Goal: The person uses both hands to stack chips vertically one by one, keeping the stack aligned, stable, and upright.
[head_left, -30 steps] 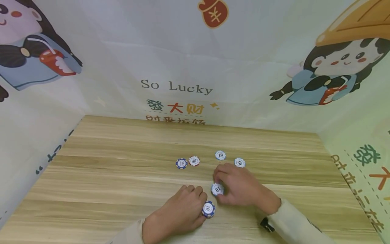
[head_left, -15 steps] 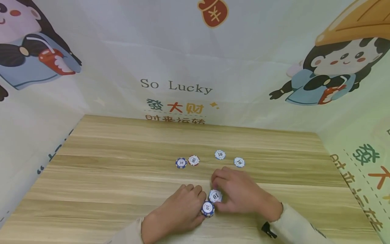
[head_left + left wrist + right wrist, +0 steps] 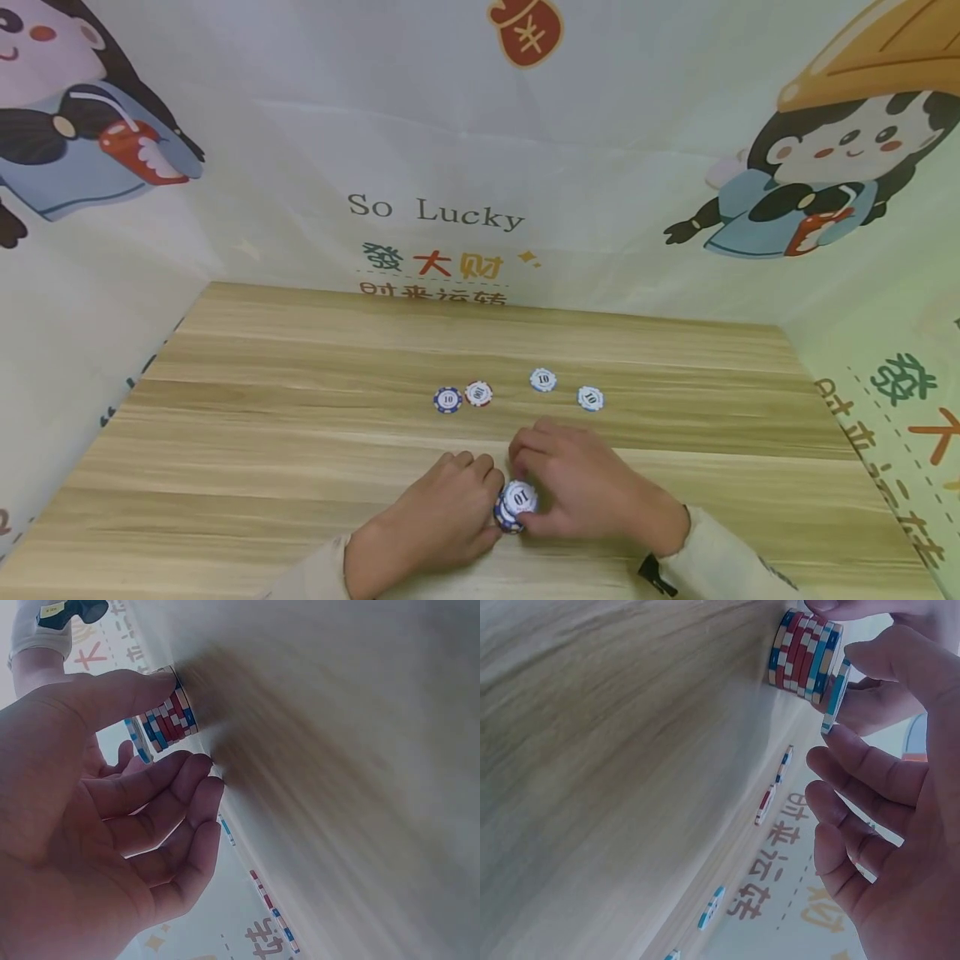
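A stack of chips (image 3: 799, 656) is located upright on the table (image 3: 300, 358), near the person. Blue, red and light blue edges are shown in its layers. The stack is gripped by the left hand (image 3: 438, 521): the thumb is pressed against one side, and the opposite side is bounded by the index finger. The thumb and index finger are spread to the width of the stack; the other fingers are loosely bent.

A single light blue chip (image 3: 521, 498), marked 10, is pinched at its edge by the right hand (image 3: 588, 483). The thumb and index finger are parted by the width of this chip, and the remaining fingers are curved. The chip is positioned over the top of the stack, slightly tilted and offset; whether contact is made between them cannot be told.

Four loose chips are laid flat beyond the hands. A blue chip (image 3: 447, 400) is placed just beside a red chip (image 3: 478, 393). To the right, a far light blue chip (image 3: 543, 380) is set apart from an outer light blue chip (image 3: 590, 398).

The table is enclosed by a printed backdrop (image 3: 450, 150), on which "So Lucky" is lettered. A black object (image 3: 658, 575) is seen beside the right sleeve (image 3: 735, 550).
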`<action>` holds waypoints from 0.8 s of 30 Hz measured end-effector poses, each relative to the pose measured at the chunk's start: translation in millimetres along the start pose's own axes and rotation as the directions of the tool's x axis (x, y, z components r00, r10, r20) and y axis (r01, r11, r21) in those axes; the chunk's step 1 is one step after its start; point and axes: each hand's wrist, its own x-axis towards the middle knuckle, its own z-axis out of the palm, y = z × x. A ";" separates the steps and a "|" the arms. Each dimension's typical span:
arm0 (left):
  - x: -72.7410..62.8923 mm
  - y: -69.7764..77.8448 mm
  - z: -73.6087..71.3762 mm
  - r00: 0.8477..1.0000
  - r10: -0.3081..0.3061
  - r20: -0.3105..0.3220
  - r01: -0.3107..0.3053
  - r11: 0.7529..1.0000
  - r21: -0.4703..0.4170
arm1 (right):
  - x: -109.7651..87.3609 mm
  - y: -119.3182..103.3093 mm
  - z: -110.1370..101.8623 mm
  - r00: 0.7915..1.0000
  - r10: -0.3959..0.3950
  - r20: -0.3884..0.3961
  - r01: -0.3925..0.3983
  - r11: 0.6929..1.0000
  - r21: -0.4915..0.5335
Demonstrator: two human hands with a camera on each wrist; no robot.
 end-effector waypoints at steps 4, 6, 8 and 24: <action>-0.3 -0.8 1.0 1.000 0.002 -0.006 -0.002 1.000 0.001 | 1.1 -2.2 2.5 1.000 -0.005 0.010 0.005 1.000 -0.004; -0.2 -0.9 0.9 1.000 0.001 -0.006 -0.001 1.000 0.000 | 1.8 -3.3 3.1 1.000 -0.009 0.011 0.009 1.000 -0.003; -0.2 -0.7 0.4 1.000 0.001 -0.003 -0.001 1.000 -0.002 | 2.3 -4.1 4.8 1.000 -0.012 0.014 0.012 1.000 -0.007; -0.7 1.0 -0.4 1.000 -0.013 0.007 0.013 1.000 0.004 | 3.4 -5.2 9.6 0.999 -0.039 -0.007 0.039 0.999 -0.009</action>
